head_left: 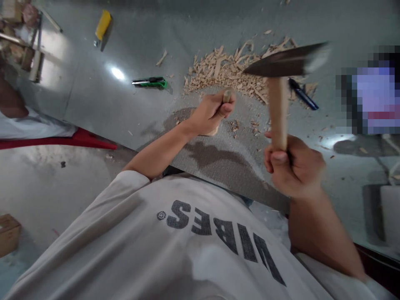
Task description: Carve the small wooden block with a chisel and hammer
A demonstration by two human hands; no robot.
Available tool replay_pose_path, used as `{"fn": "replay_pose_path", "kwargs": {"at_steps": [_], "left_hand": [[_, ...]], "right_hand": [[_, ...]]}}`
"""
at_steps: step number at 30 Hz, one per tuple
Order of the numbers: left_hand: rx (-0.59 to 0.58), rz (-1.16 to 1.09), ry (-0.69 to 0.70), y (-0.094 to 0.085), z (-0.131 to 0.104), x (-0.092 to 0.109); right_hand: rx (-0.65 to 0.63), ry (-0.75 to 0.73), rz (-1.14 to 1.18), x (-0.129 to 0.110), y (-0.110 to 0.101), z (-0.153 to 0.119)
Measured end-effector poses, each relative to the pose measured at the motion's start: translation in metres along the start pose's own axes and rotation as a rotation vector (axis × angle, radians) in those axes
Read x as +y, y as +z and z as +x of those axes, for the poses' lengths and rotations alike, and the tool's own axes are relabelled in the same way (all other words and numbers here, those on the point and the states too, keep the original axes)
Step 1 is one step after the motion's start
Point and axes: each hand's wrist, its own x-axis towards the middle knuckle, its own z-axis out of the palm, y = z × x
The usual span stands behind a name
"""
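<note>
My right hand (295, 166) is closed round the wooden handle of a hammer (278, 112), raised above the table. Its dark metal head tapers to a point on the left and ends in a blunt, blurred face on the right. My left hand (214, 110) is wrapped round an upright chisel (227, 96); only the round butt of its wooden handle shows, and the blade is hidden. Under that hand lies a pale wood piece (211, 131), mostly covered by my fingers and wrist. It rests on a grey textured mat (246, 164).
Beyond my hands spreads a heap of wood shavings (215, 66). A green utility knife (150, 82), a yellow cutter (103, 25) and a dark blue cutter (304, 95) lie around it. Wood pieces (18, 37) are at far left, near another person's arm (12, 98). A blurred-out screen (376, 96) is at right.
</note>
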Motion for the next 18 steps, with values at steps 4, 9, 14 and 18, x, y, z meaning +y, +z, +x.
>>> {"fn": "replay_pose_path", "kwargs": {"at_steps": [4,9,14,18], "left_hand": [[-0.027,-0.123,-0.011,-0.002,0.003,0.000],[-0.023,-0.181,-0.080,-0.005,0.005,0.005],[-0.016,-0.152,-0.089,-0.005,0.006,0.006],[0.042,-0.116,-0.085,-0.005,0.008,0.010]], "right_hand": [[-0.138,-0.102,-0.037,-0.005,-0.002,0.005],[-0.002,-0.188,0.025,0.000,0.010,0.000],[-0.096,-0.051,0.035,-0.001,0.010,0.002],[-0.101,-0.037,0.036,-0.004,0.005,0.002]]}}
